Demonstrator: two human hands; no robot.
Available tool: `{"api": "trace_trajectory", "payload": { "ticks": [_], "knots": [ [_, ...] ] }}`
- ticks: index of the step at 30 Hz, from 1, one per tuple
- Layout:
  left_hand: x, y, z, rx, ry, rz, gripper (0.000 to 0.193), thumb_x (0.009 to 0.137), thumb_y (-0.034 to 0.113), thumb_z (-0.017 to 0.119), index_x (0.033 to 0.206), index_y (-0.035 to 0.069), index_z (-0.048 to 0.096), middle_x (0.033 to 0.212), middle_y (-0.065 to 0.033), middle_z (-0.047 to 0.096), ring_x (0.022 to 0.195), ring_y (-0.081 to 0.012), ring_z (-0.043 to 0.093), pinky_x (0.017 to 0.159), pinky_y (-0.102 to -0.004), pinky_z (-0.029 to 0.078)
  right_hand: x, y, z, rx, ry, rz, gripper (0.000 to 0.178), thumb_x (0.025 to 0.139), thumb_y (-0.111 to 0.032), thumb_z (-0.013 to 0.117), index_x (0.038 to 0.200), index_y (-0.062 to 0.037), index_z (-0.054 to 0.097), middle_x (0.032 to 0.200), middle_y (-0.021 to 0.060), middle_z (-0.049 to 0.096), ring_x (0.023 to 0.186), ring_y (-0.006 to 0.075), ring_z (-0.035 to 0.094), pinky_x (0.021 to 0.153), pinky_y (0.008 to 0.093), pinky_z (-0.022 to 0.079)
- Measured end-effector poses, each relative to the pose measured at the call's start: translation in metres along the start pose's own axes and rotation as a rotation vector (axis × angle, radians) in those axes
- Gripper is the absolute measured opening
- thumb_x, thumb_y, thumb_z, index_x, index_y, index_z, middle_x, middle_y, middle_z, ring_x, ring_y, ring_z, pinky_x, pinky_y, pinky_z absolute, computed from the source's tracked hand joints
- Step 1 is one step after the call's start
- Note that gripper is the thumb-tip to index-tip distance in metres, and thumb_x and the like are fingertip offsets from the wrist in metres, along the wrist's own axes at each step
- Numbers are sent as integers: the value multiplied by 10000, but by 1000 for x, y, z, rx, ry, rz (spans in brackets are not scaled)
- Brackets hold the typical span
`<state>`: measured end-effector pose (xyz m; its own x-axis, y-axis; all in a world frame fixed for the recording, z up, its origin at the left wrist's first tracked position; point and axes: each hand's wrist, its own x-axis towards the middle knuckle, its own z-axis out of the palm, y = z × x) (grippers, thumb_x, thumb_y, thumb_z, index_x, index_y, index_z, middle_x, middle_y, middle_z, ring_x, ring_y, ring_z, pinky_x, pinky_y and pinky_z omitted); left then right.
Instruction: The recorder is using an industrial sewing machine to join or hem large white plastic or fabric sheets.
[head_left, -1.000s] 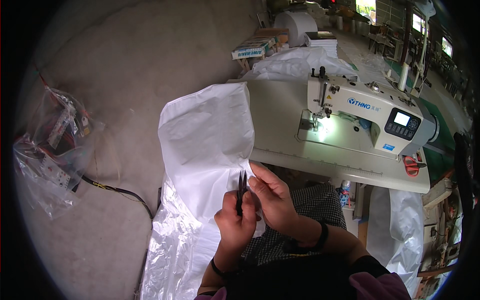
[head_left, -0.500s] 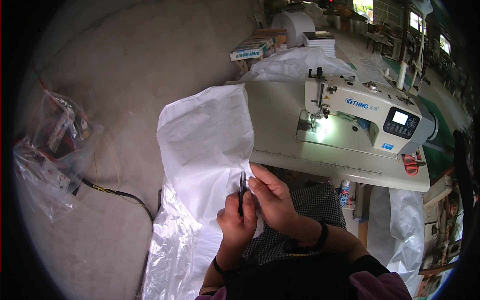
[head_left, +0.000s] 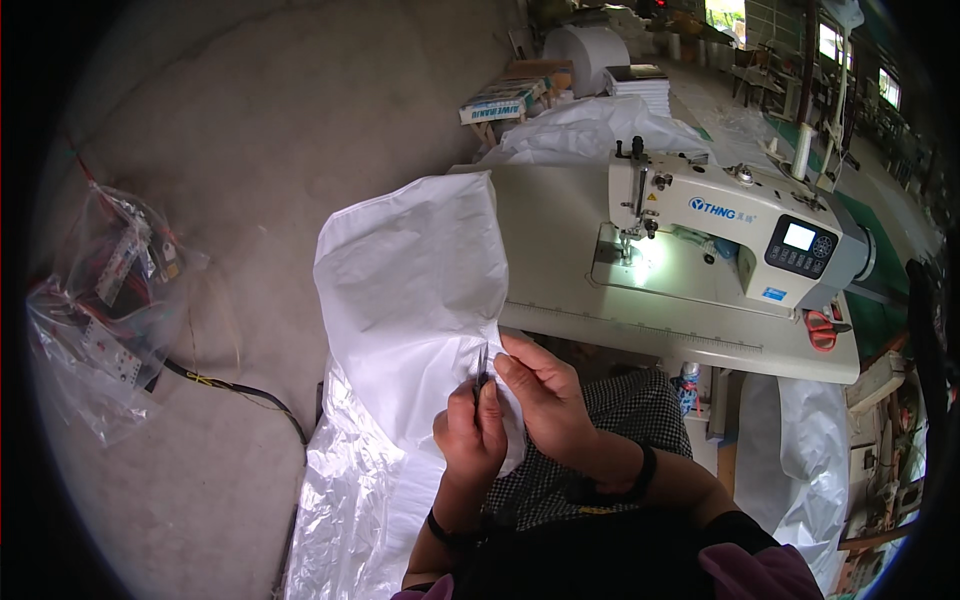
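White sheet material (head_left: 415, 260) hangs over the left end of the sewing table and drapes down toward my lap. My left hand (head_left: 470, 435) is closed around small dark thread snips (head_left: 481, 368), their blades pointing away from me and lying against the sheet near its right edge. Just to the right, my right hand (head_left: 548, 400) pinches that edge between thumb and fingers, close beside the blades. Most of the snips' body is hidden inside my left fist.
A white sewing machine (head_left: 710, 205) with a lit needle area stands on the pale table (head_left: 560, 290). Red-handled scissors (head_left: 822, 330) rest at the table's right end. A clear bag of parts (head_left: 110, 300) and a black cable (head_left: 235, 385) are at left. Boxes (head_left: 505, 100) stand behind.
The snips' blades have come together, and my left fingers have squeezed tighter round them. My right hand and the white sheet have barely moved.
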<state>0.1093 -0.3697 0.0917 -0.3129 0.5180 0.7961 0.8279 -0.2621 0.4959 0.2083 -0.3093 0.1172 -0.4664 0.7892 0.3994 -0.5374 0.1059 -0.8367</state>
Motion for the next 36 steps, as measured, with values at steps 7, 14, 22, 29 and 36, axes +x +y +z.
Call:
{"api": "trace_trajectory", "payload": {
  "ticks": [7,14,22,29,36],
  "knots": [
    [-5,-5,3,16,17,29,127,891,26,640,976,-39,573,627,-140,591,466,-305,575,443,-387,447,0,-1,2,0,18,-20,320,1012,-107,514,1284,62,525,948,5,609,840,43,545,747,207,492],
    [1,-3,6,39,39,67,127,894,30,634,978,-40,569,636,-148,595,468,-313,571,446,-387,447,2,9,1,-233,81,-181,278,980,-74,561,1227,54,572,847,18,619,777,39,539,691,199,473],
    [10,7,6,-309,-1,-168,114,915,59,627,974,-24,575,618,-133,572,472,-272,557,462,-329,437,3,3,-5,-302,67,-99,279,975,-38,558,1229,78,568,1002,36,649,925,52,560,813,214,484],
    [22,11,-6,300,25,210,136,873,97,679,945,11,601,673,-94,590,520,-252,528,499,-341,427,2,-1,-10,-129,-16,-66,267,980,-43,540,1222,59,581,936,34,651,873,43,572,765,214,491],
    [18,14,-12,407,-10,262,161,822,31,699,958,-16,627,690,-86,563,559,-242,451,511,-362,371,-1,0,-12,-287,35,-122,263,969,-51,563,1211,48,590,849,40,658,799,33,571,698,206,492]
  ]
}}
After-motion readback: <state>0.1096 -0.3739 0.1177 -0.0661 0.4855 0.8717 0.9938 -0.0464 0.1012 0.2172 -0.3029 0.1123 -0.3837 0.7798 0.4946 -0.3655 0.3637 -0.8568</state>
